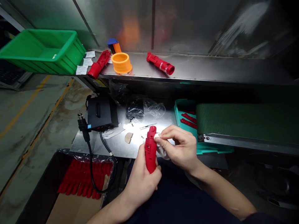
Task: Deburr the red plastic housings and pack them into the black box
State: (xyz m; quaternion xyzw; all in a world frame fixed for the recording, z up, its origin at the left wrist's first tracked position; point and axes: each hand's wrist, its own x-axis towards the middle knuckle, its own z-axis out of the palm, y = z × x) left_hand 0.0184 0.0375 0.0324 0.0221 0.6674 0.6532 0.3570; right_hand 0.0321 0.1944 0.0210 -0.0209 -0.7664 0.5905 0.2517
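A red plastic housing (151, 151) stands roughly upright in front of me, with holes and a small square opening on its face. My left hand (145, 179) is closed around its lower part. My right hand (178, 146) pinches a white cloth (163, 151), whose bunched tip touches the housing's upper right side. The rest of the cloth hangs below my fingers. On the metal table (116, 146) beyond lie a beige rounded piece (128, 137), a thin pen-like tool (148, 126) and several tiny dark bits.
At left are a black box-shaped device (102, 112), a cable with a metal-tipped plug (83, 126) and a black crate (32, 199) of red parts. A conveyor (245, 124) crosses a teal bin (178, 113) at right. The shelf holds a green bin (67, 53), an orange ring (121, 63) and red housings (160, 63).
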